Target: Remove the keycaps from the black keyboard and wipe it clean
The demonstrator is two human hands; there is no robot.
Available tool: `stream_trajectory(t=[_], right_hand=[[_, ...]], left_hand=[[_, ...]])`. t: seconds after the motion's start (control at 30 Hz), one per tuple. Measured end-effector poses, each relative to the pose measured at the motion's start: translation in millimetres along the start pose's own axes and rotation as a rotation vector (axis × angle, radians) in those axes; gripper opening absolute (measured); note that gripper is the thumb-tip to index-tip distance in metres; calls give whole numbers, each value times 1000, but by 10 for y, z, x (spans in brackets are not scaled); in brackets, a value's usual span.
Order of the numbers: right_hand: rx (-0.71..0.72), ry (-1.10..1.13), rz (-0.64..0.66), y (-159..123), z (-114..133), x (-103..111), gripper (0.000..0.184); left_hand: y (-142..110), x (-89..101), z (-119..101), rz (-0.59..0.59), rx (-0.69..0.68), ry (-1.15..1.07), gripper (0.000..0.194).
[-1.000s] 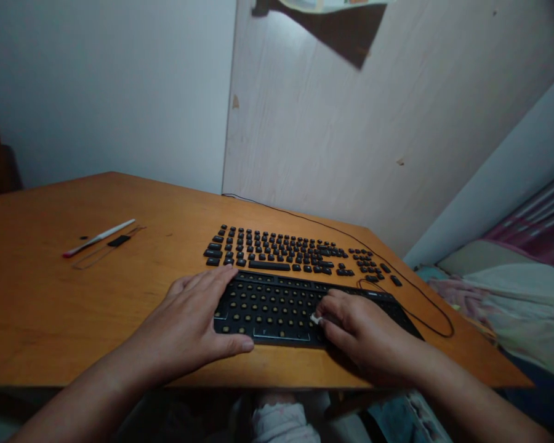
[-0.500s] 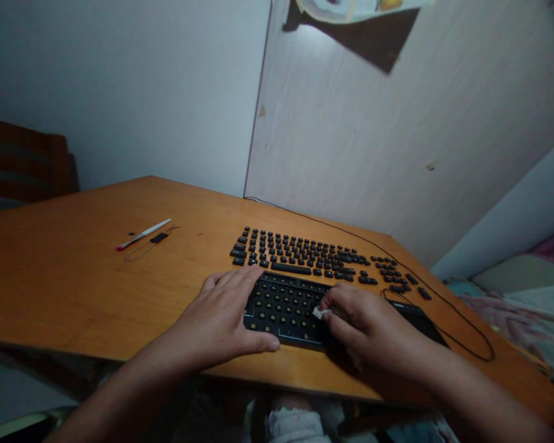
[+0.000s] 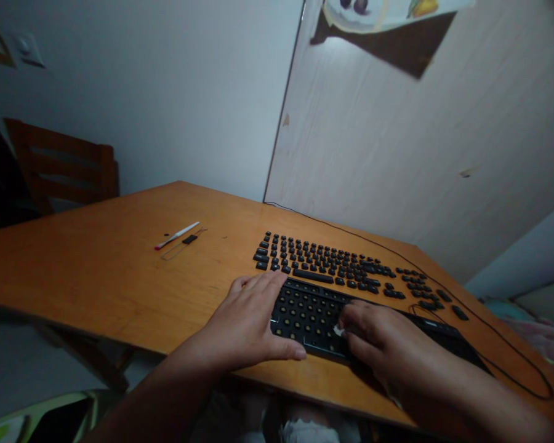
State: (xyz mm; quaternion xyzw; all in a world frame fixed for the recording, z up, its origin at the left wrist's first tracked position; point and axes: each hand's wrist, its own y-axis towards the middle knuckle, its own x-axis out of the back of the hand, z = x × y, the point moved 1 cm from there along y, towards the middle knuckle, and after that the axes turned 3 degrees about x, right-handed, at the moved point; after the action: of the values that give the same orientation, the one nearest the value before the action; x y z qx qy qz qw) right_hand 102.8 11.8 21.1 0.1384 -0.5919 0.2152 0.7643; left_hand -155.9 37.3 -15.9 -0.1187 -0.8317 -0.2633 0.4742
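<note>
A black keyboard (image 3: 308,315) with its keycaps off lies along the table's front edge, rows of pale round key mounts showing. My left hand (image 3: 252,317) clasps its left end, fingers at the far edge and thumb at the near edge. Pinched in my right hand (image 3: 381,335) is a small crumpled white tissue (image 3: 338,331), pressed onto the key mounts near the keyboard's middle. My right hand hides part of the keyboard behind it. Just beyond, the loose black keycaps (image 3: 325,252) are laid out in keyboard order, with the long space bar (image 3: 313,275) in the front row.
Toward the left of the wooden table (image 3: 120,277) lie a white brush (image 3: 180,232) and a wire keycap puller (image 3: 189,239). A black cable (image 3: 373,240) runs along the back and loops down at the right. A wooden chair (image 3: 69,163) stands at the far left.
The view has swung left, so everything sits farther right in the picture. Both hands keep their places on the keyboard, the tissue still in my right hand.
</note>
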Motion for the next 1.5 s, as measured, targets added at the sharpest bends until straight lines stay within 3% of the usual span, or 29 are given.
stream_trajectory(t=[0.23, 0.43, 0.63, 0.83, 1.0, 1.17, 1.33, 1.5], right_hand=[[71, 73, -79, 261, 328, 40, 9], [182, -14, -76, 615, 590, -102, 5], [156, -51, 3, 560, 519, -92, 3], [110, -34, 0, 433, 431, -62, 11], [72, 39, -46, 391, 451, -37, 12], [148, 69, -79, 478, 628, -32, 10], [255, -11, -78, 663, 839, -139, 9], [264, -85, -13, 676, 870, -180, 6]], left_hand=[[-19, -28, 51, 8, 50, 22, 122], [-19, -2, 44, 51, 72, 0, 116], [-38, -11, 54, 41, 73, -23, 117], [-36, -39, 51, -2, 53, -20, 116], [-170, 82, 39, 42, 77, 23, 120], [-385, 201, 70, 23, 108, 18, 103], [-442, 147, 72, -26, 104, 36, 85], [-425, 125, 59, -39, 101, 57, 62]])
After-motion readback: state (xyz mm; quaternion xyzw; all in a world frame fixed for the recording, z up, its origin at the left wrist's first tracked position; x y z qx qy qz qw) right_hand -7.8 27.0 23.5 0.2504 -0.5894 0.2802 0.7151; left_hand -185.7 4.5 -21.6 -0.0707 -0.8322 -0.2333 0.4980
